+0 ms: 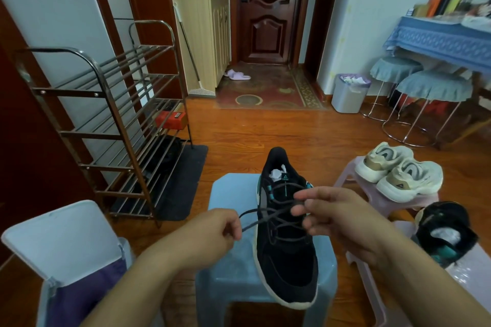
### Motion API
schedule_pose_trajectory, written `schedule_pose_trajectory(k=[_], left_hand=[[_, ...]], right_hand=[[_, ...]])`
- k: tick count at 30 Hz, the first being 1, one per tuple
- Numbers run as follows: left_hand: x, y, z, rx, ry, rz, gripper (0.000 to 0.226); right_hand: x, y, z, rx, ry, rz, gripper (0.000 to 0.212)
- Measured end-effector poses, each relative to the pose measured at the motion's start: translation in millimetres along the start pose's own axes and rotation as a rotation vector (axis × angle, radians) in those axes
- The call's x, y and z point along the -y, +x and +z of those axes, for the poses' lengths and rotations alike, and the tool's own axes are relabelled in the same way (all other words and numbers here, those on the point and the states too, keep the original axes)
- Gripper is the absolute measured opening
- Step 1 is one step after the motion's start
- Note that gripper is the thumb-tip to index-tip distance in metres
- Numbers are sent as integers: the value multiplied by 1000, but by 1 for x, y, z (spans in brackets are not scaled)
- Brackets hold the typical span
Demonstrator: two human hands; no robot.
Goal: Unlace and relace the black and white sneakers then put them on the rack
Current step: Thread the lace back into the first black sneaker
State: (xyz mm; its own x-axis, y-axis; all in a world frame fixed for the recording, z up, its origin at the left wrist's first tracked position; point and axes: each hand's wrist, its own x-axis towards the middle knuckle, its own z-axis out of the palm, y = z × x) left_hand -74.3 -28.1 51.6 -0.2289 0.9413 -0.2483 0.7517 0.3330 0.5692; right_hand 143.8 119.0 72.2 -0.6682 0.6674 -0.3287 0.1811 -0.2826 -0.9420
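My left hand (212, 231) pinches the end of a dark grey lace (255, 223) and draws it out to the side, while my right hand (337, 218) hovers over the eyelets with fingers loosely spread, fingertips at the crossed strands; whether they grip one I cannot tell. The black suede sneaker with a white sole and teal trim (287, 255) lies on a pale blue plastic stool (228, 281) right in front of me, toe toward me, heel away. The lace is threaded nearly to the top, so I judge this the tail end of relacing this shoe; the next move calls for evening both ends and snugging them through the last eyelets. Its mate, the second black sneaker (443, 233), rests to my right on a pink plastic stool (372, 273), just beside a pair of cream chunky trainers (398, 172). Farther off on my left stands the brown metal shoe rack (111, 114), where both sneakers are bound.
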Motion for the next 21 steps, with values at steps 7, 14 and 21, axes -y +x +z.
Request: schedule_pose_trajectory(k=[7, 14, 21], left_hand=[[-41, 4, 30, -211, -428, 253, 30], [-30, 14, 36, -343, -305, 85, 15], [-16, 33, 35, -376, -505, -93, 17]], right_hand=[[-9, -5, 49, -78, -428, -154, 16], [-9, 2, 31, -68, -369, -66, 14], [-3, 10, -13, -501, -597, -220, 20]])
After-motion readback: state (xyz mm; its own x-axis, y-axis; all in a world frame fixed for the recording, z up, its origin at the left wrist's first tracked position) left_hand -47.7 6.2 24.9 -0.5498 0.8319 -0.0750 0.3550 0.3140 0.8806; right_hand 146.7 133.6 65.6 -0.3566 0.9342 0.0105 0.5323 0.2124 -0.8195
